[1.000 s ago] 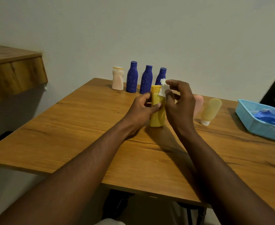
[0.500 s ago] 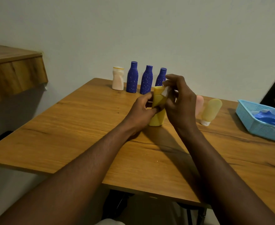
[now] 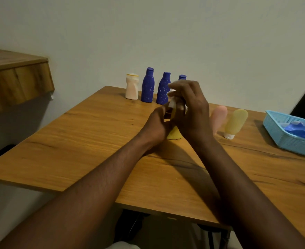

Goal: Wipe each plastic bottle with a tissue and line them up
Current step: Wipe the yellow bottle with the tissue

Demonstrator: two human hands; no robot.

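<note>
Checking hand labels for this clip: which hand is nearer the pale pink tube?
Right. The right hand is just left of the pale pink tube; the left hand is farther left, on the other side of the yellow bottle.

Wooden table (image 3: 94, 141), blue basket (image 3: 281, 135) — perhaps cloth (image 3: 299, 129) inside

Matt wood-grain table (image 3: 97, 141), woven-look plastic basket (image 3: 281, 133).

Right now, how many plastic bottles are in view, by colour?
Blue bottles: 3
Yellow bottle: 1
Pale yellow tube bottle: 1
Pink tube bottle: 1
Cream bottle: 1
Total: 7
</note>
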